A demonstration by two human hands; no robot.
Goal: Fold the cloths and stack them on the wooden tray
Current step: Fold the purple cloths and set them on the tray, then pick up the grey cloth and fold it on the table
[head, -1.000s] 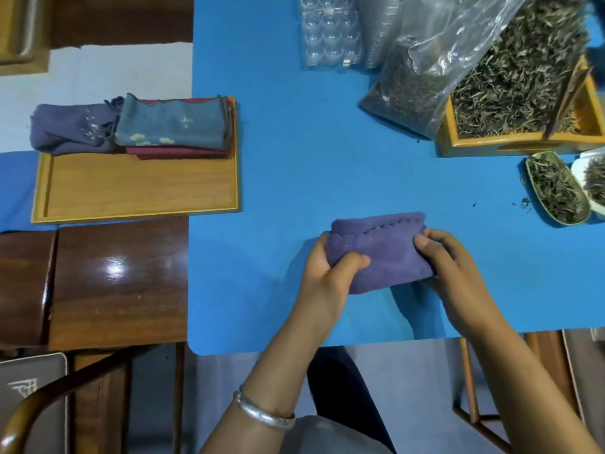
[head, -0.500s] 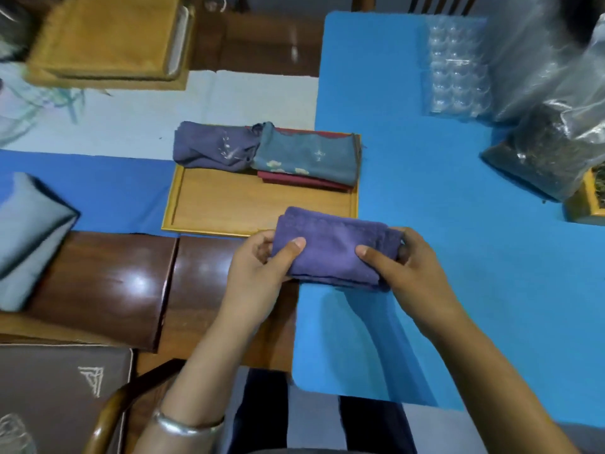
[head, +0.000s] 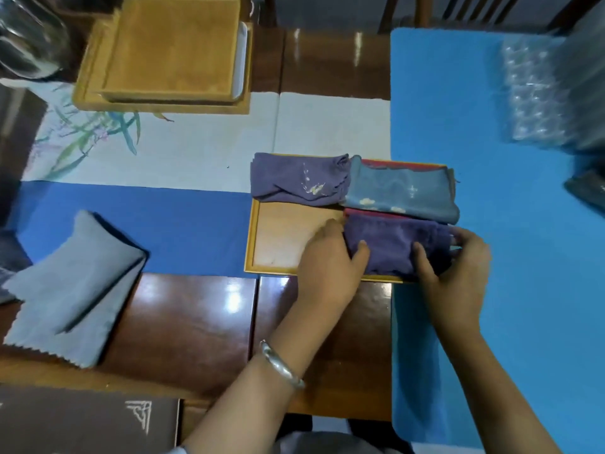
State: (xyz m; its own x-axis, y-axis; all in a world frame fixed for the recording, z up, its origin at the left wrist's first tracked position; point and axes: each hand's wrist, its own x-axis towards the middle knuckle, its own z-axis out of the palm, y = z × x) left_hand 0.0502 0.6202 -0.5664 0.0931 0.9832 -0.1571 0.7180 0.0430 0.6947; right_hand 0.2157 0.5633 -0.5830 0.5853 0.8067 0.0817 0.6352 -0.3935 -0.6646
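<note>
Glossy dark wooden table (head: 183,326) under smooth blue mats (head: 523,257) — both hands' fingers (head: 360,253) pinch a fuzzy folded purple cloth (head: 393,247) on the pale wooden tray (head: 284,231).

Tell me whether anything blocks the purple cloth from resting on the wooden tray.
Nothing visible does. Both hands, left and right, hold the purple cloth over the wooden tray, beside the blue cloth.

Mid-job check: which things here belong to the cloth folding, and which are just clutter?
In the job: purple cloth in both hands; wooden tray; embroidered purple cloth; blue cloth; unfolded grey cloth.
Lying about: stacked trays; plastic packaging; brown box.
</note>
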